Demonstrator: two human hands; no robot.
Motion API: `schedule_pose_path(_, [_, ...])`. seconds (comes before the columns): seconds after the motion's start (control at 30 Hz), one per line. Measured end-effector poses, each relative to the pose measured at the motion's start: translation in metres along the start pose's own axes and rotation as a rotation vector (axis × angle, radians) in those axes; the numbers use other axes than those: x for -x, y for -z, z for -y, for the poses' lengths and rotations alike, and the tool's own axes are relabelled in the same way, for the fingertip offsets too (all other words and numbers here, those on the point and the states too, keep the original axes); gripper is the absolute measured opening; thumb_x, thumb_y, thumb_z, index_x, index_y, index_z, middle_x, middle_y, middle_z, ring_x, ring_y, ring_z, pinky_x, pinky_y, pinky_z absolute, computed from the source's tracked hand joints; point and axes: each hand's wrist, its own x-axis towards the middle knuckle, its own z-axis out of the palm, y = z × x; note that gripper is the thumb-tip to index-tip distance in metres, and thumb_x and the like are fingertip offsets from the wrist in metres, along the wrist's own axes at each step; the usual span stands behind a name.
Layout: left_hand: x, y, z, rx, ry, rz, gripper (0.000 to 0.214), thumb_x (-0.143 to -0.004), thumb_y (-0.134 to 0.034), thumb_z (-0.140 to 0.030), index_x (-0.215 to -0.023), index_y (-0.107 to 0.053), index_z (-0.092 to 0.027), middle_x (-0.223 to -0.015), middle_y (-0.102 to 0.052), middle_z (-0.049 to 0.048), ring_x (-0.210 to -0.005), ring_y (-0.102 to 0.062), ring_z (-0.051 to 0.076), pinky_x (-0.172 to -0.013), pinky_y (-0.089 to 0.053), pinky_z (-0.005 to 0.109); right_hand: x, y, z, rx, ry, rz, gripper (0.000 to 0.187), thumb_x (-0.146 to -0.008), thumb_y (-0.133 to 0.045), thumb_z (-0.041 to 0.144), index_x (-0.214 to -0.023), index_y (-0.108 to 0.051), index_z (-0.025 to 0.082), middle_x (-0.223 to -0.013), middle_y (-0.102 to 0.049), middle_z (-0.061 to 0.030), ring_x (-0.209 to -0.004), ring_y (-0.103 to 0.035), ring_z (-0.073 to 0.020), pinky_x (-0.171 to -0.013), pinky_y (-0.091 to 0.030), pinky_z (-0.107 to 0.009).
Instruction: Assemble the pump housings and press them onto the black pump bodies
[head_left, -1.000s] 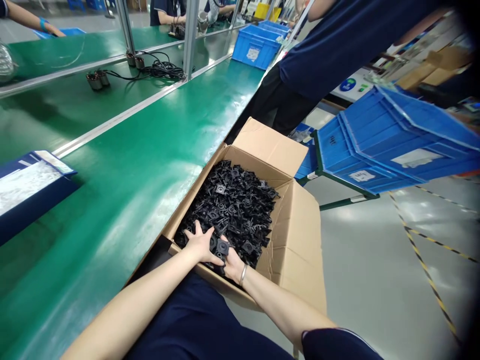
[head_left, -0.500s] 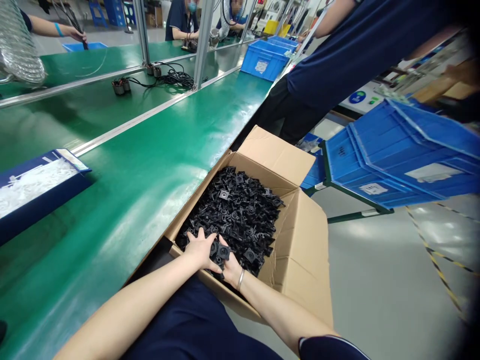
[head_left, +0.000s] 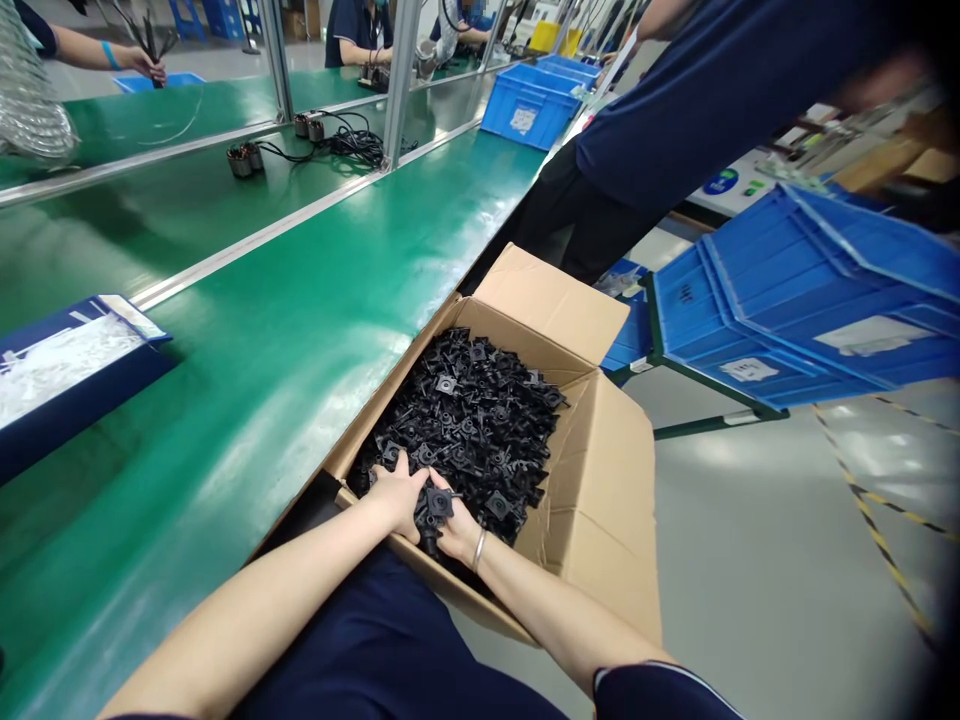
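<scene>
An opened cardboard box (head_left: 611, 500) is filled with a heap of small black plastic parts (head_left: 480, 410), several showing a square plate with a round centre. At the box's near corner, my left hand (head_left: 397, 498) curls round some of these parts from the left, its fingers partly spread and their tips hidden among them. Facing it, my right hand (head_left: 457, 530), with a bracelet at the wrist, grips the same small cluster from the right. One square-plated black part (head_left: 439, 502) shows on top between both hands. The lower fingers of my right hand are hidden.
Left of the box runs a green work surface (head_left: 300, 300) with a blue bin of white pieces (head_left: 82, 385). Motor-like parts with black cables (head_left: 244, 160) lie beyond a metal rail. A co-worker (head_left: 675, 130) stands past the box; stacked blue crates (head_left: 810, 300) are at the right.
My left thumb has drawn in and down round the black parts. The cluster between my hands has shifted slightly, with one square plate now turned upward. The view has moved a little.
</scene>
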Motion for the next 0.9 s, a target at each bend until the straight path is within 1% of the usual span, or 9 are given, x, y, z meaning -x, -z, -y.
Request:
schedule_pose_path(0.13, [0.003,-0.007,0.0,-0.029,-0.058,-0.112,0.129,-0.039,-0.089,-0.034,-0.152,-0.026,-0.031,-0.165,-0.01,0.0101,-0.14,-0.026,0.055,-0.11,-0.039,0.057,0.002,-0.004,0.001,-0.004,0.06,-0.032,0.049,-0.087,-0.056,0.062,-0.102,-0.068,0.017,-0.091,-0.076,-0.0065,-0.091,-0.071,-0.0244,-0.085,-0.056,-0.039])
schedule_pose_path(0.27, [0.003,0.002,-0.006,-0.061,-0.124,-0.166,0.121,-0.041,-0.089,-0.032,-0.148,-0.032,-0.032,-0.163,-0.015,0.0082,-0.138,-0.029,0.053,-0.101,-0.05,0.054,0.006,-0.007,0.011,0.007,0.148,-0.075,0.045,-0.085,-0.058,0.06,-0.1,-0.069,0.018,-0.092,-0.076,-0.0055,-0.094,-0.07,-0.0254,-0.085,-0.057,-0.039])
schedule_pose_path(0.33, [0.001,0.013,-0.012,-0.081,-0.17,-0.185,0.12,-0.041,-0.09,-0.035,-0.147,-0.033,-0.032,-0.163,-0.016,0.0092,-0.138,-0.03,0.051,-0.097,-0.053,0.053,0.007,-0.008,0.021,0.014,0.209,-0.102,0.045,-0.084,-0.059,0.059,-0.1,-0.07,0.019,-0.093,-0.076,-0.0053,-0.096,-0.07,-0.026,-0.085,-0.057,-0.04])
schedule_pose_path(0.47, [-0.001,0.04,-0.03,-0.135,-0.259,-0.252,0.118,-0.04,-0.093,-0.039,-0.143,-0.037,-0.031,-0.161,-0.017,0.0126,-0.137,-0.026,0.053,-0.093,-0.054,0.057,0.009,-0.013,0.047,0.041,0.359,-0.156,0.044,-0.082,-0.06,0.057,-0.104,-0.07,0.021,-0.096,-0.076,-0.0058,-0.1,-0.069,-0.0274,-0.084,-0.058,-0.041])
schedule_pose_path(0.53, [0.002,0.051,-0.037,-0.162,-0.296,-0.291,0.113,-0.041,-0.094,-0.038,-0.14,-0.041,-0.031,-0.157,-0.021,0.0144,-0.133,-0.033,0.052,-0.09,-0.055,0.058,0.013,-0.017,0.057,0.065,0.439,-0.174,0.041,-0.079,-0.064,0.053,-0.106,-0.07,0.022,-0.097,-0.076,-0.0056,-0.101,-0.069,-0.0274,-0.085,-0.058,-0.042])
schedule_pose_path(0.63, [0.011,0.062,-0.044,-0.194,-0.336,-0.328,0.101,-0.043,-0.094,-0.036,-0.133,-0.047,-0.029,-0.145,-0.036,0.0154,-0.117,-0.05,0.045,-0.081,-0.058,0.053,0.024,-0.021,0.064,0.106,0.542,-0.184,0.041,-0.071,-0.073,0.041,-0.109,-0.069,0.026,-0.1,-0.076,-0.0035,-0.1,-0.069,-0.0253,-0.085,-0.059,-0.04])
schedule_pose_path(0.73, [0.02,0.072,-0.047,-0.218,-0.37,-0.367,0.091,-0.049,-0.091,-0.033,-0.13,-0.049,-0.029,-0.135,-0.044,0.0142,-0.109,-0.056,0.04,-0.075,-0.059,0.048,0.032,-0.024,0.074,0.134,0.602,-0.188,0.047,-0.064,-0.076,0.033,-0.11,-0.069,0.029,-0.102,-0.076,-0.001,-0.092,-0.072,-0.0233,-0.082,-0.06,-0.039])
schedule_pose_path(0.8, [0.027,0.082,-0.051,-0.227,-0.4,-0.418,0.087,-0.055,-0.088,-0.032,-0.131,-0.047,-0.029,-0.132,-0.044,0.014,-0.107,-0.057,0.039,-0.073,-0.059,0.046,0.036,-0.03,0.088,0.14,0.631,-0.191,0.048,-0.062,-0.076,0.03,-0.109,-0.07,0.03,-0.101,-0.076,0.0008,-0.086,-0.072,-0.0218,-0.08,-0.061,-0.038])
schedule_pose_path(0.9, [0.042,0.106,-0.057,-0.239,-0.452,-0.533,0.082,-0.063,-0.083,-0.027,-0.134,-0.042,-0.03,-0.132,-0.043,0.0137,-0.108,-0.056,0.037,-0.074,-0.057,0.043,0.042,-0.054,0.119,0.151,0.717,-0.19,0.05,-0.06,-0.076,0.028,-0.11,-0.07,0.029,-0.104,-0.076,0.0003,-0.085,-0.073,-0.0215,-0.082,-0.061,-0.039])
